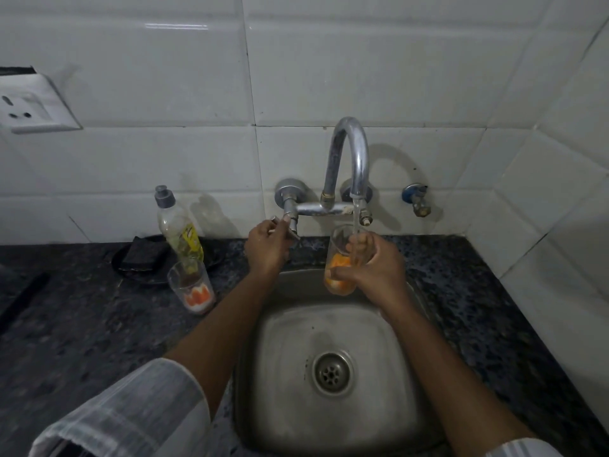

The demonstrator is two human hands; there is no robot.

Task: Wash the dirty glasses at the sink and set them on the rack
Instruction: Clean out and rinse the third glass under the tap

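Observation:
My right hand [375, 265] grips a clear glass with an orange print [337, 278] under the curved tap spout [352, 153], above the back of the steel sink [283, 341]. A thin stream of water runs from the spout into the glass. My left hand [267, 249] is closed on the tap's left lever handle [283, 222]. A second glass with an orange print [192, 288] stands upright on the dark counter left of the sink. No rack is in view.
A dish soap bottle [178, 225] leans behind the second glass, beside a black dish holding a dark scrub pad [141, 255]. A small blue-handled valve [417, 199] sticks out of the tiled wall at right. A wall socket [29, 107] sits far left.

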